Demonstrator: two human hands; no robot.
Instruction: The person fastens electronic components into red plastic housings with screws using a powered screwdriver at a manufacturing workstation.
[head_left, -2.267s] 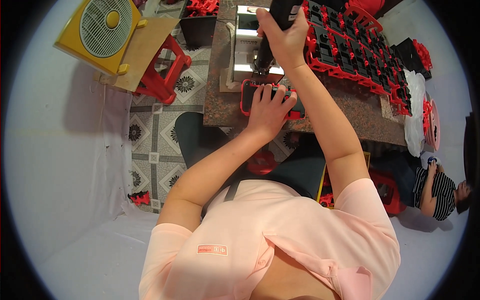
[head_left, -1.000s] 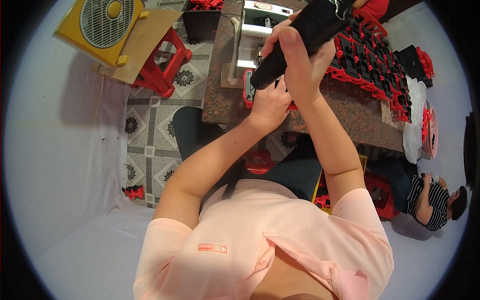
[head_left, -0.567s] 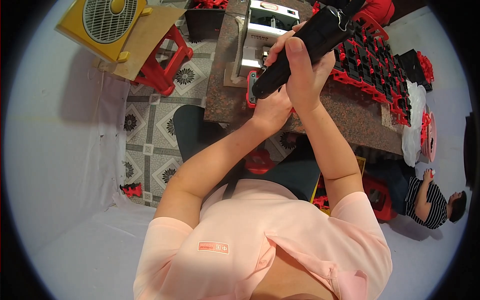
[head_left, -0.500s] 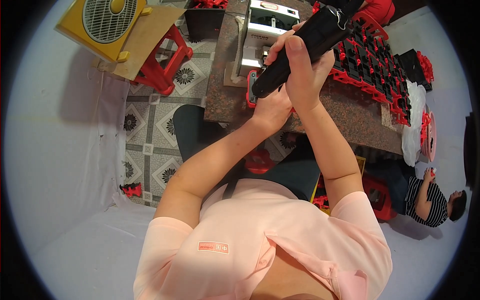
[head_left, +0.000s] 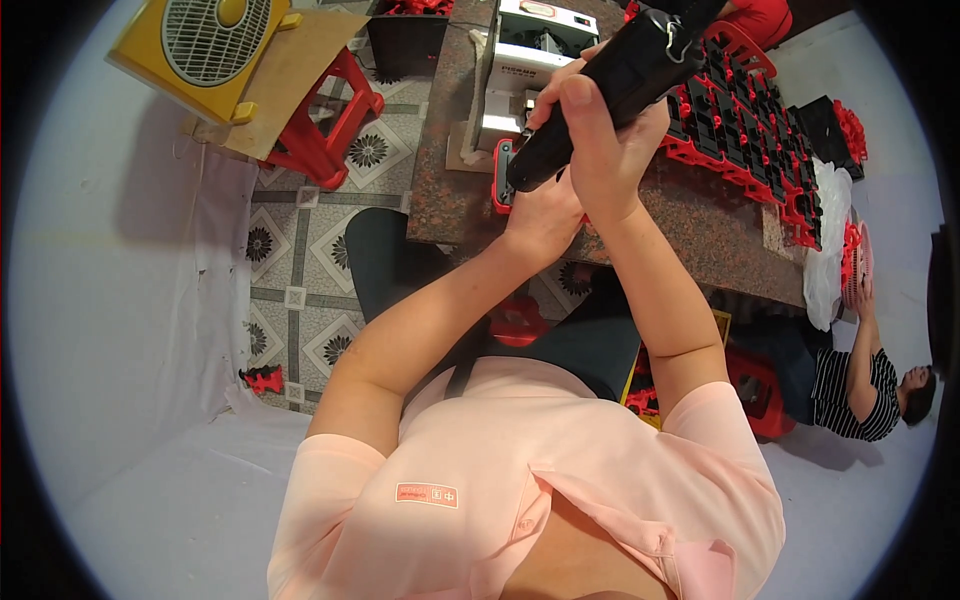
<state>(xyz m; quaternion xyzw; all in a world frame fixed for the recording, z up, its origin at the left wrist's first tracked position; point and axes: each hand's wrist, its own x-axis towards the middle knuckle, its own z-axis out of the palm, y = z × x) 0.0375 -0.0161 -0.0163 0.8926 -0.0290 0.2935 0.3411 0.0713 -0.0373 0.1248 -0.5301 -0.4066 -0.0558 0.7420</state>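
Gripping a long black power tool [head_left: 610,85] at twelve o'clock, the right hand [head_left: 600,150] wraps its stiff, probably weighty body; the left hand [head_left: 540,215] closes beneath, seemingly steadying the tip above the granite table [head_left: 450,190].

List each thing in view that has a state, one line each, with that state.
Black tool: gripped in the right hand, tilted, tip down over the red part.
Red part: flat on the stone table, held by the left hand.
Red and black trays: laid out on the table.
Yellow fan: lying on a board; running or not, cannot tell.
Red stool: upright.
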